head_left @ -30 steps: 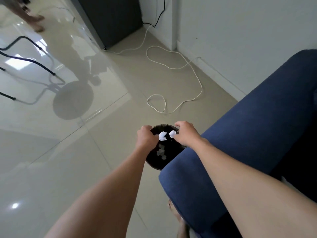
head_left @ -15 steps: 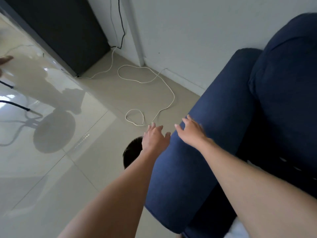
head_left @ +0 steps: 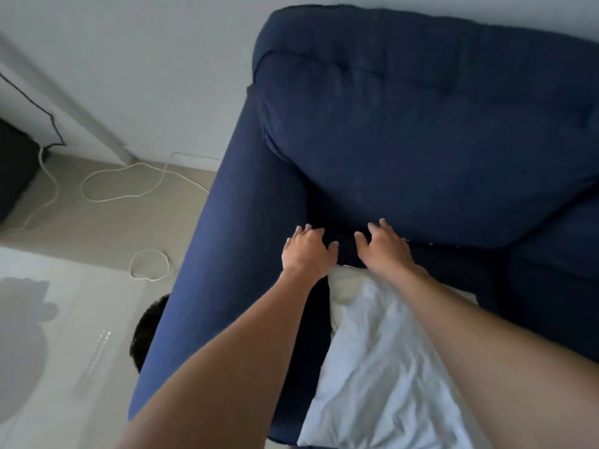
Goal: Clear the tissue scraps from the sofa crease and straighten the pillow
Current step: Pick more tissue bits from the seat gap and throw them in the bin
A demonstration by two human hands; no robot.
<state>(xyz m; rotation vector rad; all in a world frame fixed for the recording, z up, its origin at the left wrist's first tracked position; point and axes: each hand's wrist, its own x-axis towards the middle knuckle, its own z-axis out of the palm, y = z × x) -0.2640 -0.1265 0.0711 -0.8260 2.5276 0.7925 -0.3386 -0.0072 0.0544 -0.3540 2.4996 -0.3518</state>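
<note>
A white pillow [head_left: 372,358] lies on the seat of the dark blue sofa [head_left: 421,124], running from the lower edge up toward the back cushion. My left hand [head_left: 306,252] hovers just beyond the pillow's far corner, next to the armrest [head_left: 227,254], fingers spread and empty. My right hand [head_left: 385,246] is beside it, over the dark crease below the back cushion, also open and empty. A few tiny white specks [head_left: 431,244] show in the crease to the right of my right hand. My forearms cover parts of the pillow.
A black bin [head_left: 147,332] stands on the tiled floor against the outside of the armrest, half hidden by it. A white cable [head_left: 123,186] loops across the floor toward the wall. A dark cabinet [head_left: 13,170] sits at the far left.
Both hands held white tissue scraps over the bin, then released them. They have since swung right over the armrest to the sofa seat, and the view now shows the pillow.
</note>
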